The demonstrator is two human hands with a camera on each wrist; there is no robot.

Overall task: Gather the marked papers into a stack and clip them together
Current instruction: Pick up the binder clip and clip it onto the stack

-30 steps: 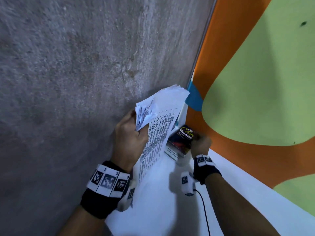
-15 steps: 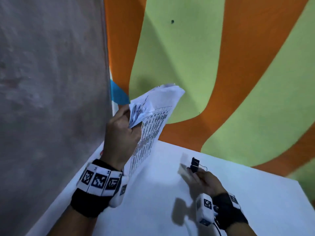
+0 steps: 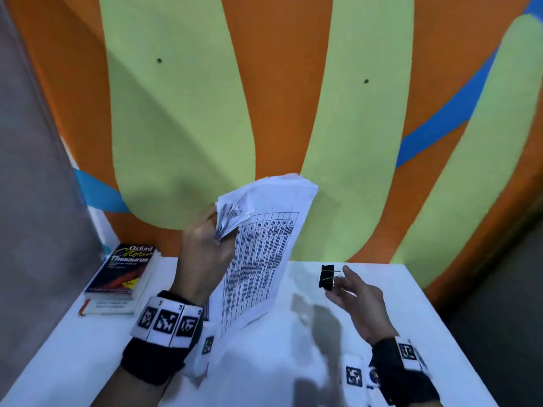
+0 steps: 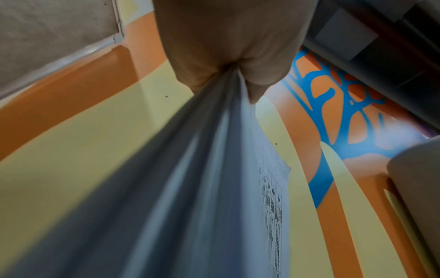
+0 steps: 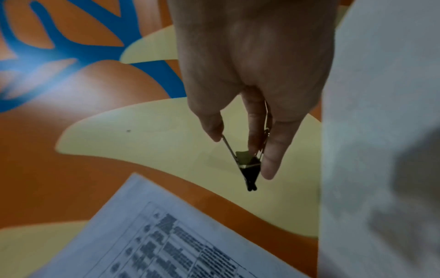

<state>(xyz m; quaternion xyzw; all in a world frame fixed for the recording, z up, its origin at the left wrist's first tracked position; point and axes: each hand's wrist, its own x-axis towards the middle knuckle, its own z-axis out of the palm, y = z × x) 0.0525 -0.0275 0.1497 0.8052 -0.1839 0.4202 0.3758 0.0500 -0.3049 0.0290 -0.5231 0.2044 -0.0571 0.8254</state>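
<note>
A stack of white printed papers (image 3: 260,254) with a table of text stands upright above the white table (image 3: 293,362). My left hand (image 3: 205,254) grips its upper left edge, where some sheets are crumpled; the left wrist view shows the papers (image 4: 202,188) running out from between my fingers (image 4: 257,82). To the right, my right hand (image 3: 355,295) pinches the wire handles of a black binder clip (image 3: 326,276), held a short way off the papers' right edge. In the right wrist view the binder clip (image 5: 250,169) hangs from my fingertips (image 5: 269,165), its jaws closed, with the papers (image 5: 166,240) below it.
A dark Oxford thesaurus (image 3: 123,270) lies on another white book at the table's back left corner. An orange, green and blue painted wall (image 3: 279,98) rises right behind the table. A grey wall (image 3: 29,201) closes the left side; the floor drops away on the right.
The head view swung right, from the grey wall to the painted wall. My right hand left the thesaurus, picked up the binder clip and now holds it raised beside the papers.
</note>
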